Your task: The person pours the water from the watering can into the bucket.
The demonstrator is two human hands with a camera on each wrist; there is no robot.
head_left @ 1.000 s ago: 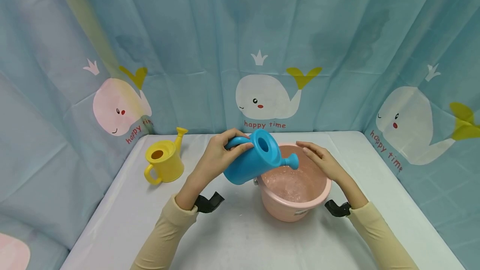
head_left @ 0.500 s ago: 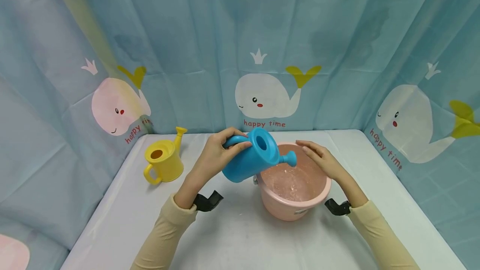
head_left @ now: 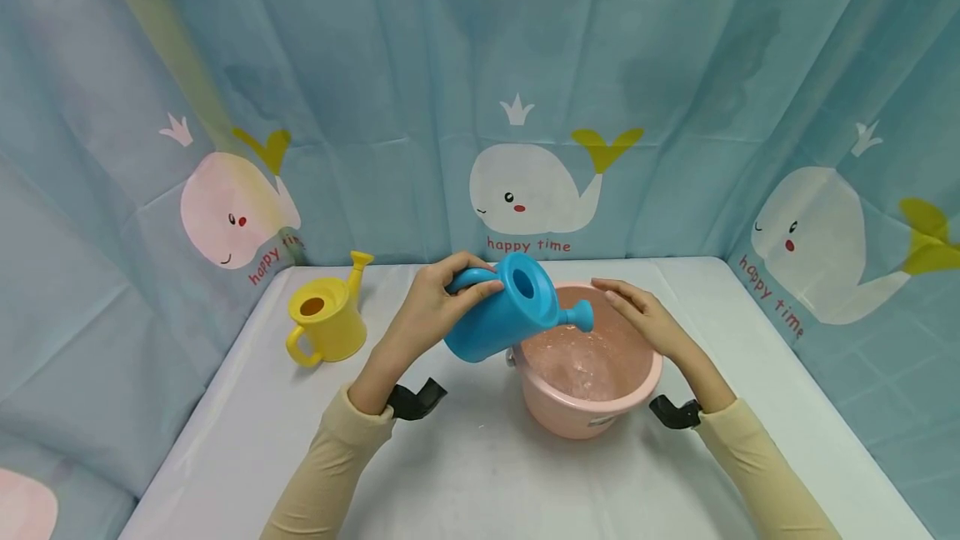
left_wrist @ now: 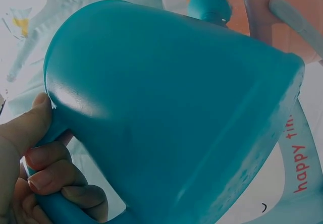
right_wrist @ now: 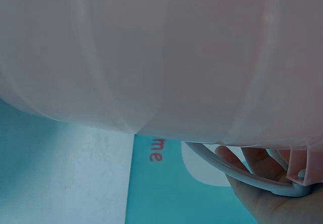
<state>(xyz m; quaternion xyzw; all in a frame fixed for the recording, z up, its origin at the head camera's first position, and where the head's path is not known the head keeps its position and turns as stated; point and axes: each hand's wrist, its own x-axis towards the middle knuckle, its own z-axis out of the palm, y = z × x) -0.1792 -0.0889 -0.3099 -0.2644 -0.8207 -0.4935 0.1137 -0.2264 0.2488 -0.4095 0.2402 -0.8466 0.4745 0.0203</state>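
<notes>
A blue watering can [head_left: 498, 315] is tilted over the left side of a pink bucket [head_left: 570, 419], its spout head above the opening. My left hand [head_left: 435, 302] grips the can's handle, with the thumb on the can's body in the left wrist view. The water [head_left: 581, 361] in the bucket is rippled; a falling stream is hard to make out. At the far right of the bucket, my right hand [head_left: 648, 323] holds the rim. In the right wrist view the bucket's wall [right_wrist: 166, 62] hides much of that hand, whose fingers show beyond the grey handle [right_wrist: 237, 173].
A yellow watering can [head_left: 327, 319] stands upright at the back left of the white-covered table [head_left: 465, 473]. Blue curtains [head_left: 390, 90] with whale prints close in the back and both sides.
The blue watering can has shifted very slightly left and stays tilted. Ripples on the water have changed. Both hands keep their holds, and the head view has moved a little.
</notes>
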